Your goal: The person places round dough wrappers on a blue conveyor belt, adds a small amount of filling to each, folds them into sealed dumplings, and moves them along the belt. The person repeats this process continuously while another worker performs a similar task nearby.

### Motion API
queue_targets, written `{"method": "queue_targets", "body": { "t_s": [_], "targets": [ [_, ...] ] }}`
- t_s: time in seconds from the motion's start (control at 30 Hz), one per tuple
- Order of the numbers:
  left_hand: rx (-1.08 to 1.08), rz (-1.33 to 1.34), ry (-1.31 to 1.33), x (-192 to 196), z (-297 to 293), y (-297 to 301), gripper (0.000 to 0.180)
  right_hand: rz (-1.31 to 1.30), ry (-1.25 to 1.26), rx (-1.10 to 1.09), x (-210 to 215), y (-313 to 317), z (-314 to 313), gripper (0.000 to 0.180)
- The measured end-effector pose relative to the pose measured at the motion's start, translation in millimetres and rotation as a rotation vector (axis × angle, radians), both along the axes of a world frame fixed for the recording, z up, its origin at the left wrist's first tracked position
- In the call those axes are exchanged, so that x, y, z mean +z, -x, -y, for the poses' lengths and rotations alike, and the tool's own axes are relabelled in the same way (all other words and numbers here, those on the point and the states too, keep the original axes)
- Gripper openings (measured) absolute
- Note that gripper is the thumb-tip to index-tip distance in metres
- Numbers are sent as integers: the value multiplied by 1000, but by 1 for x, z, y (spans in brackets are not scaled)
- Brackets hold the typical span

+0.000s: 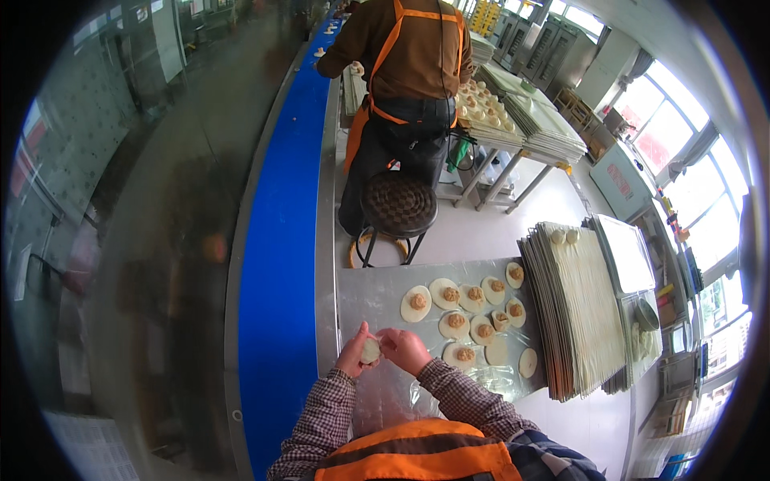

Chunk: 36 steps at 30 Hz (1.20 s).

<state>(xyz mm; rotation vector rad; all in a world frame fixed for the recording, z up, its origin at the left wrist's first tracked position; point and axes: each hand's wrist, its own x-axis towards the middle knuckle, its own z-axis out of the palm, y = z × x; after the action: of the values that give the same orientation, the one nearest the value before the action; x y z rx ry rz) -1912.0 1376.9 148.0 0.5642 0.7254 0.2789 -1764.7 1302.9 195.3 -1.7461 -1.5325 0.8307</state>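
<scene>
Over the near left of the metal table, my left hand cups a pale round of dough, its thumb raised along one side. My right hand meets it from the right, fingertips pinched together at the dough's edge. Whether filling lies inside that piece is hidden. Right of my hands, several flat dough rounds lie on the table, most topped with a lump of brownish filling. Two rounds nearer me are bare, one plain dough round sitting by the right edge.
A blue conveyor belt runs along my left. Stacked trays stand right of the metal table. Ahead are a round stool and a co-worker in an orange apron, with a tray of dough pieces beside them.
</scene>
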Motion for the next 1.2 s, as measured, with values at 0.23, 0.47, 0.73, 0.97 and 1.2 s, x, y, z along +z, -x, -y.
{"method": "queue_targets", "body": {
  "t_s": [0.23, 0.47, 0.73, 0.97, 1.2],
  "targets": [
    [150, -121, -653, -6, 4, -14, 40, -211, 98, -62, 3, -3, -2, 15],
    [-49, -33, -89, 5, -3, -7, 45, 223, -132, 133, 13, -3, -4, 12],
    [82, -35, -106, 3, 3, -8, 46, 138, 3, 62, 18, 1, -4, 22],
    [28, 45, 152, -13, 3, -9, 48, 336, -148, 222, 21, 4, -4, 18],
    [-245, 95, 313, -12, -3, -2, 55, 273, -236, 426, 18, -7, -1, 19]
  ]
}}
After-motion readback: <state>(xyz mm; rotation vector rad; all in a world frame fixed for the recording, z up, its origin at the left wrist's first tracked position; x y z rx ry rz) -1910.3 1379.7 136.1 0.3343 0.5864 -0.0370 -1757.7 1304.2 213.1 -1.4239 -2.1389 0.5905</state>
